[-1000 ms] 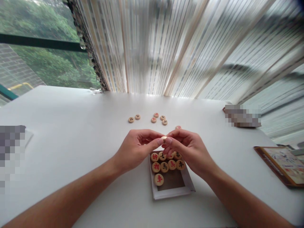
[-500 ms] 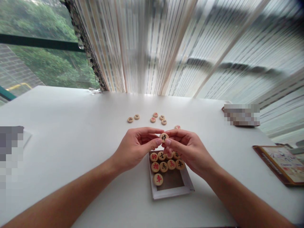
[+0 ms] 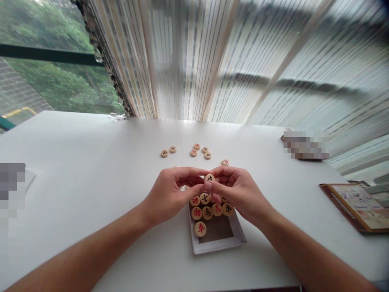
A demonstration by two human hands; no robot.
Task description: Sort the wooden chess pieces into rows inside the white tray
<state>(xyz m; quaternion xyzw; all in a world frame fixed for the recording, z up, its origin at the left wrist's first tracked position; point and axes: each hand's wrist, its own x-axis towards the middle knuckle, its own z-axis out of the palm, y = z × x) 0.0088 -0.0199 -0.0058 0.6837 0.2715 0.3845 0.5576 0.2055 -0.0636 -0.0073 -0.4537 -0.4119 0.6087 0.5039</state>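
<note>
Several discs [image 3: 207, 213] in shallow box [image 3: 219, 245], black-lettered disc [image 3: 209, 177] between hands [image 3: 168, 194] [image 3: 243, 192]

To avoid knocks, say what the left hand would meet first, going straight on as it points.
The left hand would likely meet the black-marked piece first, then the right hand; whether it touches the piece now is unclear.

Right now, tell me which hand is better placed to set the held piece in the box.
Probably the right hand: its thumb overlaps the piece, and its lower fingers appear over the box.
</note>
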